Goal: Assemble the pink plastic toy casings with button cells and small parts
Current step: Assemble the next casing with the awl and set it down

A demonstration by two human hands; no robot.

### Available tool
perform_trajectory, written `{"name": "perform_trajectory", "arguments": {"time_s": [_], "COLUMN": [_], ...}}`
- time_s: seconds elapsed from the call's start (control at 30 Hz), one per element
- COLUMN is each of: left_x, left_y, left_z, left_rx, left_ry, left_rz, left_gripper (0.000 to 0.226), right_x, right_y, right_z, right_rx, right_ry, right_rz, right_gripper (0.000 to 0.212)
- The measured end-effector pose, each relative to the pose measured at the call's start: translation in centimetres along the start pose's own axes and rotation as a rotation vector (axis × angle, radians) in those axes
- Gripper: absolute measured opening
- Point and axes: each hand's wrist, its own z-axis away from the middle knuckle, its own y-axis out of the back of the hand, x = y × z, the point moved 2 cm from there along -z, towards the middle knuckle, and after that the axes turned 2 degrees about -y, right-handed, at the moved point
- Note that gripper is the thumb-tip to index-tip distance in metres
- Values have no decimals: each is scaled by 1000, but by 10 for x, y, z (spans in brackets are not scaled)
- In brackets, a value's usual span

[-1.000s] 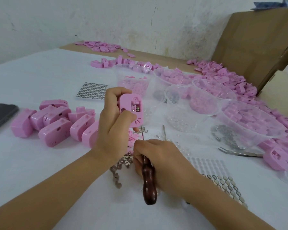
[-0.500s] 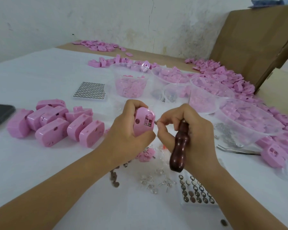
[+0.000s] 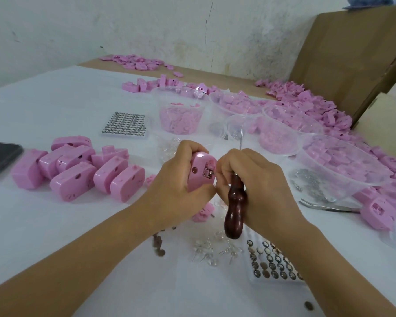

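One pink casing (image 3: 200, 172) is up off the table (image 3: 55, 225), gripped in the left hand (image 3: 176, 186). Its open compartment shows a metal contact (image 3: 208, 173), and the right hand (image 3: 256, 181) has its fingers at that opening, a wooden-handled tool (image 3: 234, 209) held in the same grip. To the left, a cluster of closed casings (image 3: 78, 172) lies tumbled together. A full sheet of button cells (image 3: 125, 124) sits farther back, and a nearer tray of cells (image 3: 272, 261) lies beside scattered clear LED-like parts (image 3: 213, 250).
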Motion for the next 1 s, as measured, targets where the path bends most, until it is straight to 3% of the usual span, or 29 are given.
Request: {"name": "perform_trajectory", "arguments": {"time_s": [0.3,0.43,0.6,0.7,0.83,1.0], "left_x": [-7,-8,-5,-2,-5,-8], "left_y": [-1,-1,-1,0,0,-1], "left_z": [-3,-3,-2,-2,-2,-3], "left_rx": [-15,-1,-40,-59,-16,3], "left_ry": [27,20,17,-12,-6,-5], "left_rz": [111,149,207,229,232,232], "left_gripper": [24,13,16,29,36,44], "right_x": [2,1,0,2,1,-2], "right_y": [-2,1,1,2,2,2], "right_z": [3,2,2,2,1,2], "right_rx": [41,31,-5,3,20,36], "right_ry": [-35,-51,-89,-117,-201,-239], "right_rz": [-43,-127,-196,-245,-306,-364], "right_gripper": [53,42,38,43,56,52]}}
